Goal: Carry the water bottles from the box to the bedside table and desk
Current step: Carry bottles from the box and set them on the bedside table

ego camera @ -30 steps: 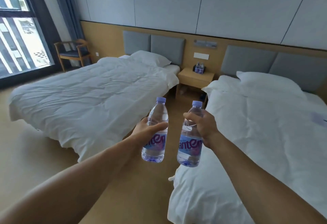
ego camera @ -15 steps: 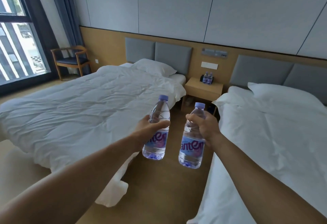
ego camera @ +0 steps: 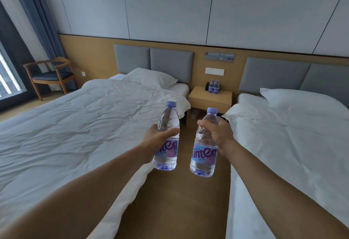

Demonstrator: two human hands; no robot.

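My left hand (ego camera: 154,140) grips a clear water bottle (ego camera: 167,155) with a purple cap and a blue-pink label, held upright in front of me. A second bottle (ego camera: 204,161) of the same kind is gripped around its upper half by my right hand (ego camera: 217,133). Both bottles hang over the wooden floor of the aisle between two beds. Straight ahead at the wall stands the wooden bedside table (ego camera: 209,99), and two more bottles (ego camera: 214,86) stand upright on its back part.
A white bed (ego camera: 75,129) fills the left side and another white bed (ego camera: 292,153) the right, with the narrow floor aisle (ego camera: 175,201) between them. A wooden chair (ego camera: 51,74) stands by the window and curtain at far left.
The view has advanced into the aisle between the beds. The bedside table and its two bottles look nearer and more centred. Both hands keep holding their bottles the same way.
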